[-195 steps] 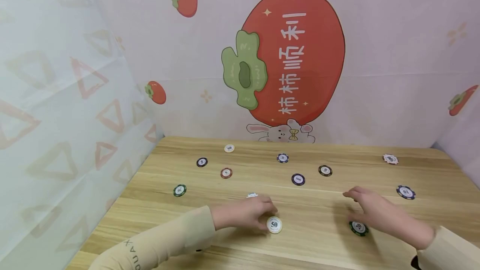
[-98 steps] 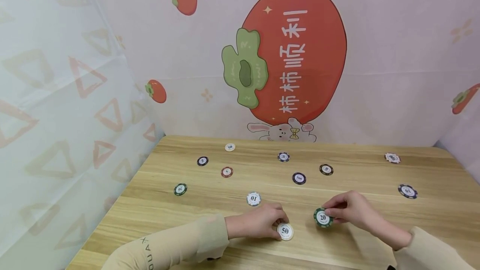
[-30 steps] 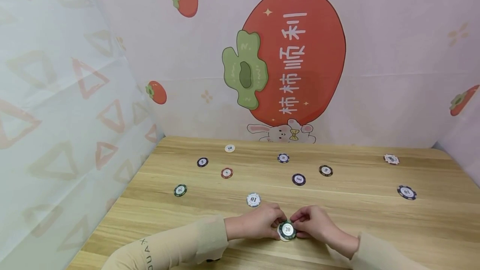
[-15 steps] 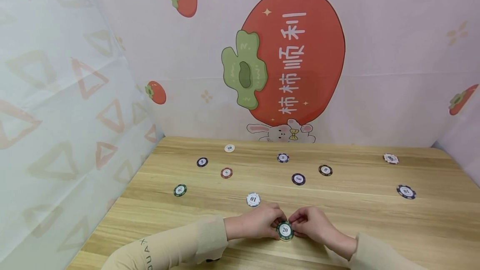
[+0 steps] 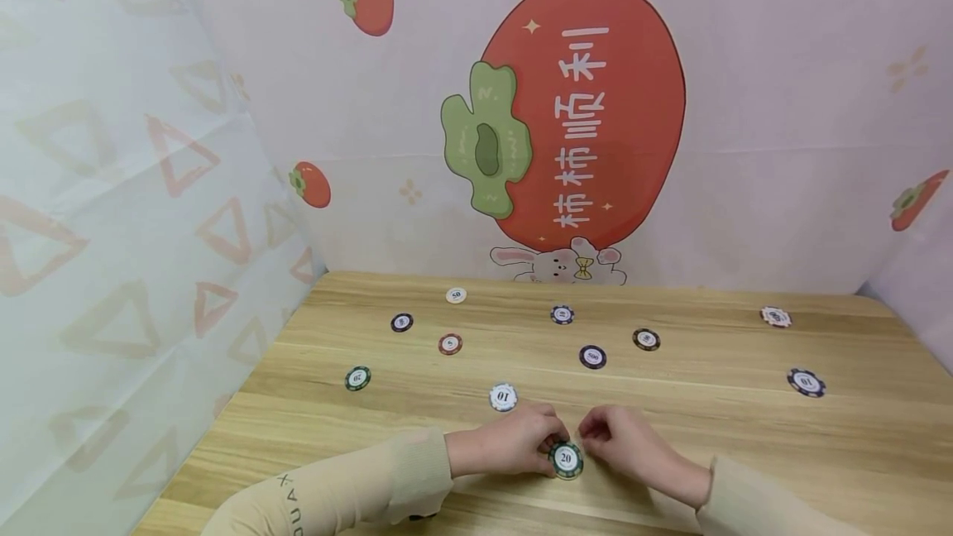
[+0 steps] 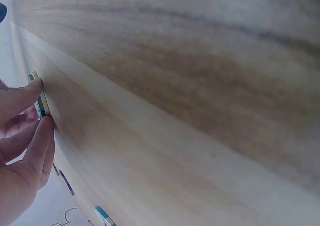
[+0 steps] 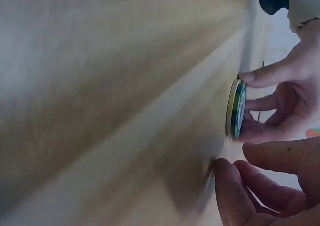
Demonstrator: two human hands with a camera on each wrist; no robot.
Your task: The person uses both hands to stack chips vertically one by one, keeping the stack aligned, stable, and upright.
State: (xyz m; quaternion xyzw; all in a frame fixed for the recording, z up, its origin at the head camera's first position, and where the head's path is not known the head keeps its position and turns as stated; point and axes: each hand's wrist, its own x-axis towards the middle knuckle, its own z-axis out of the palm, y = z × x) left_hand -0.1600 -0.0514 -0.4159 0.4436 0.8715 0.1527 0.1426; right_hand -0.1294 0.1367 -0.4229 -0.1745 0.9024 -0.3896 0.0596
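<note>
A green-edged poker chip marked 20 [image 5: 566,459] lies flat on a cream poker chip [image 7: 231,111], whose edge shows beneath it in the right wrist view. My left hand [image 5: 514,439] holds the two-chip stack between thumb and fingers from its left side; both also appear in the left wrist view, the stack [image 6: 42,103] standing at the thumb. Just right of the stack is my right hand [image 5: 629,445], fingers loosely bent and apart from the chips. The right wrist view shows a gap between that hand [image 7: 270,186] and the stack.
Single chips lie scattered over the wooden table [image 5: 715,420]. A white-blue 10 chip [image 5: 503,397] is nearest the left hand; a purple 500 chip [image 5: 592,356] lies farther back. Another green 20 chip [image 5: 357,378] is at left, a dark blue 10 chip [image 5: 806,382] at right. A printed backdrop [image 5: 744,147] stands behind.
My right hand brought the green 20 chip left from the table's right side and set it on the cream 50 chip. It has now let go; my left hand stays at the stack.
</note>
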